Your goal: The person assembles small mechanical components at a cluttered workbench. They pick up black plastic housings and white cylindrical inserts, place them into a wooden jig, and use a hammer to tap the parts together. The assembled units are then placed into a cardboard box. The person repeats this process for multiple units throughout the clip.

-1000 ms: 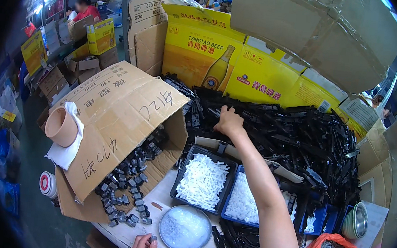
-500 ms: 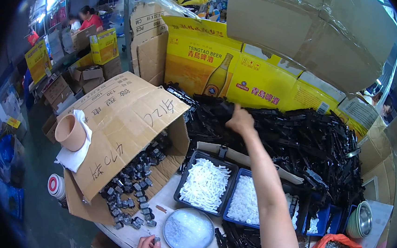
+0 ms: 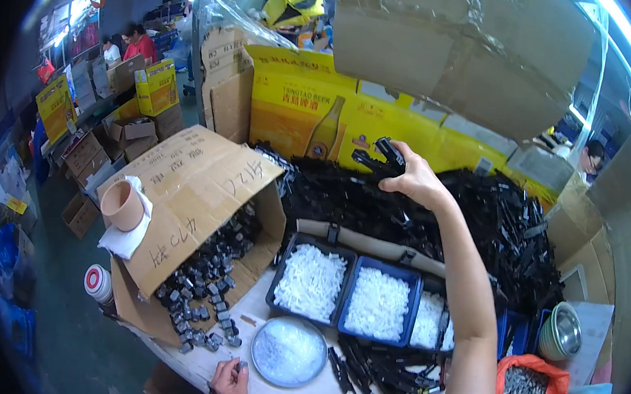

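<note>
My right hand [image 3: 419, 181] is raised over the back heap of black plastic parts [image 3: 477, 217], its fingers closed around several long black plastic parts [image 3: 389, 155]. At the table's front edge, my left hand [image 3: 230, 384] pinches a small grey metal block [image 3: 242, 367]. It looks like the small motors [image 3: 211, 292] spilling from the tipped cardboard box. Beside this hand stands a round dish [image 3: 290, 352] with a whitish, clear-looking content. More long black parts [image 3: 361, 367] lie to the right of the dish.
Behind the dish stand a black tray [image 3: 275, 309] of white sticks and a blue tray [image 3: 345, 331] of small white pieces. An orange bag [image 3: 560, 390] of grey metal pieces and stacked bowls [image 3: 563, 329] stand at right. A brown cup [image 3: 123, 205] sits on the cardboard box [image 3: 206, 173].
My right hand has lifted from the heap, moving up and right, and now carries black plastic parts. The left hand keeps its small block near the dish. The whole view has shifted.
</note>
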Action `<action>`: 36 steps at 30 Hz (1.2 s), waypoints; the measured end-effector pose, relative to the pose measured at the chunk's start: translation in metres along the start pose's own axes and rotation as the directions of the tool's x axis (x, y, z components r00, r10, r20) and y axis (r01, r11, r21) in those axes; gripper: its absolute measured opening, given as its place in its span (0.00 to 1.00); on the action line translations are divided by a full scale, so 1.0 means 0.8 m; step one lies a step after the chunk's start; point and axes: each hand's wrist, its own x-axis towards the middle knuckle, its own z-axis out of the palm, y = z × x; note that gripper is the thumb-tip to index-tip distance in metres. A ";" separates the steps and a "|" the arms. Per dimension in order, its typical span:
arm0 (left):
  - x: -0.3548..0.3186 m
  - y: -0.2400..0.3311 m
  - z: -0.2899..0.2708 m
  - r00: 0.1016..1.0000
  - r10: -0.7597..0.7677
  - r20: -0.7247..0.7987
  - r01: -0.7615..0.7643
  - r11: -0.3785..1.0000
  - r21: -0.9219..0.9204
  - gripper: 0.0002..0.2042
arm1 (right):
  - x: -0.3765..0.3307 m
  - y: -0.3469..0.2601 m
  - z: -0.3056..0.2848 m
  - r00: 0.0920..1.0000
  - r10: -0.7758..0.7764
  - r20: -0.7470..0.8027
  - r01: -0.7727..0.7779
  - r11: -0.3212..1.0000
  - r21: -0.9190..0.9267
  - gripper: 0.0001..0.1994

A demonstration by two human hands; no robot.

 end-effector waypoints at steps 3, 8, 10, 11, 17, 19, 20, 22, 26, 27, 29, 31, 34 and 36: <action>0.004 0.014 -0.001 0.996 -0.078 0.036 0.078 0.997 0.018 0.09 | -0.073 -0.024 -0.012 0.983 0.063 0.172 -0.046 0.994 -0.099 0.36; 0.002 0.008 0.001 0.989 -0.135 0.065 0.141 0.985 -0.102 0.08 | -0.201 0.002 0.030 0.983 -0.049 0.178 0.141 0.824 -0.549 0.34; 0.002 0.006 0.001 0.990 -0.123 0.069 0.130 0.987 -0.098 0.08 | -0.238 0.024 0.047 0.989 -0.047 0.141 0.121 0.808 -0.577 0.32; 0.002 0.006 0.002 0.990 -0.122 0.072 0.130 0.986 -0.108 0.08 | -0.249 0.030 0.051 0.992 0.006 0.128 0.071 0.806 -0.588 0.31; 0.003 0.002 0.002 0.993 -0.103 0.059 0.109 0.989 -0.101 0.09 | -0.261 0.079 0.058 0.992 0.104 0.071 -0.054 0.860 -0.507 0.39; 0.004 0.001 0.003 0.991 -0.119 0.058 0.125 0.986 -0.114 0.09 | -0.261 0.082 0.057 0.992 0.122 0.027 -0.096 0.881 -0.463 0.39; 0.004 0.001 0.004 0.990 -0.126 0.058 0.133 0.984 -0.119 0.09 | -0.261 0.082 0.056 0.990 0.136 0.037 -0.102 0.874 -0.475 0.40; 0.004 -0.001 0.005 0.993 -0.104 0.055 0.110 0.988 -0.113 0.09 | -0.262 0.086 0.056 0.991 0.133 -0.032 -0.134 0.903 -0.408 0.42; 0.004 -0.002 0.004 0.997 -0.070 0.040 0.073 0.993 -0.088 0.09 | -0.253 0.095 0.057 0.976 0.131 -0.175 -0.166 0.964 -0.206 0.30; 0.004 0.001 0.003 0.996 -0.081 0.040 0.084 0.991 -0.102 0.09 | -0.248 0.097 0.057 0.968 0.145 -0.206 -0.176 0.974 -0.143 0.27; 0.005 0.008 0.001 0.994 -0.102 0.041 0.106 0.986 -0.131 0.09 | -0.241 0.097 0.055 0.951 0.098 -0.294 -0.148 0.977 -0.151 0.20; 0.005 0.008 0.003 0.994 -0.095 0.047 0.099 0.989 -0.107 0.09 | -0.240 0.107 0.051 0.930 0.104 -0.352 -0.136 0.989 -0.066 0.19; 0.006 0.007 0.004 0.993 -0.108 0.050 0.113 0.986 -0.119 0.09 | -0.244 0.107 0.046 0.956 0.071 -0.285 -0.109 0.987 -0.119 0.19; 0.006 0.004 0.005 0.993 -0.108 0.043 0.113 0.985 -0.134 0.09 | -0.250 0.101 0.043 0.960 0.018 -0.279 -0.067 0.984 -0.164 0.18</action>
